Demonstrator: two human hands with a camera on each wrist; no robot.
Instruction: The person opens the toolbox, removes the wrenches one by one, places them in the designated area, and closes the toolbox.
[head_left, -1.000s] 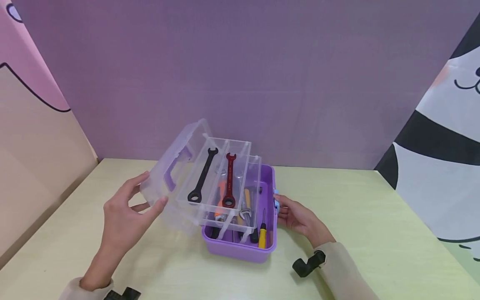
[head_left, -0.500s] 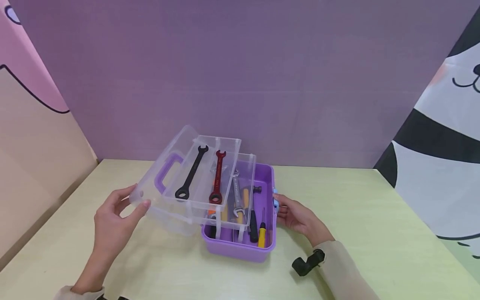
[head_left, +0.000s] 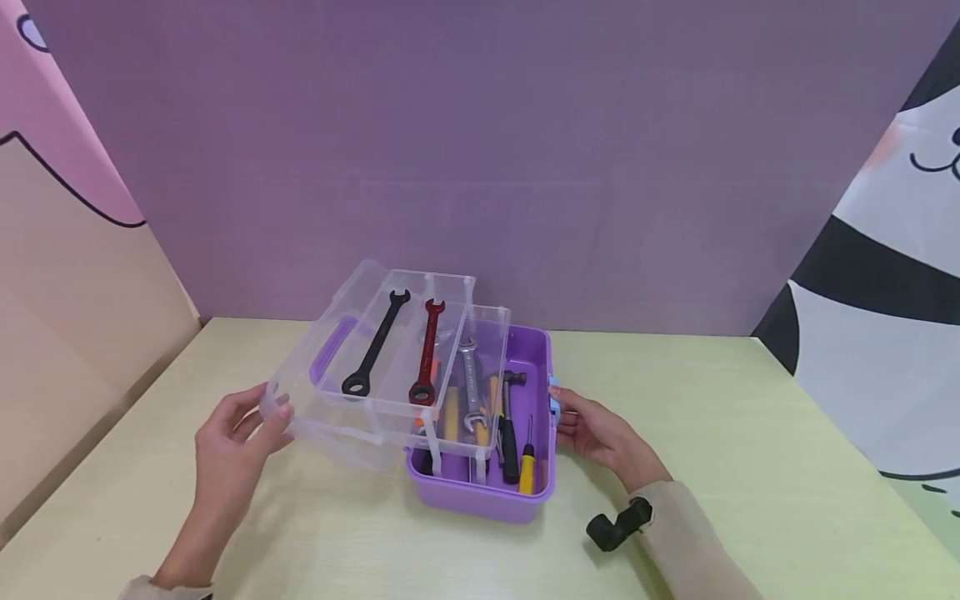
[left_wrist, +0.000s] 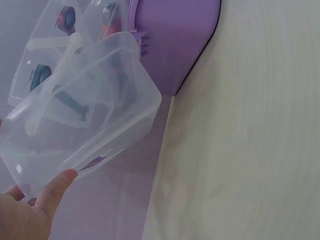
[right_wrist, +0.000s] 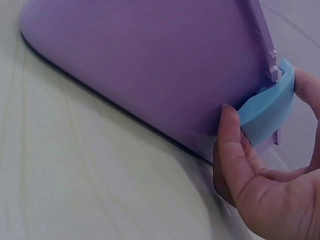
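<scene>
A purple toolbox (head_left: 480,504) stands on the table with its clear lid (head_left: 300,392) swung out to the left. My left hand (head_left: 236,446) pinches the lid's near-left corner between thumb and fingers. On the right side, my right hand (head_left: 603,433) holds the light blue latch (right_wrist: 267,110) against the box wall. In the raised clear trays lie a black wrench (head_left: 378,342) and a red wrench (head_left: 429,350). Below them I see a silver wrench (head_left: 471,379), a hammer (head_left: 510,442) and a yellow-handled screwdriver (head_left: 527,471). Other tools show blurred through the plastic.
The pale wooden table (head_left: 712,417) reaches back to a purple backdrop (head_left: 480,150). A pale side panel (head_left: 75,333) borders the table at left, and a panda-print panel (head_left: 885,275) at right. A black wrist camera (head_left: 618,525) sits on my right wrist.
My left hand has moved left and down with the lid, which tilts further outward. The trays have shifted left with it, uncovering more of the hammer. My right hand stays at the latch.
</scene>
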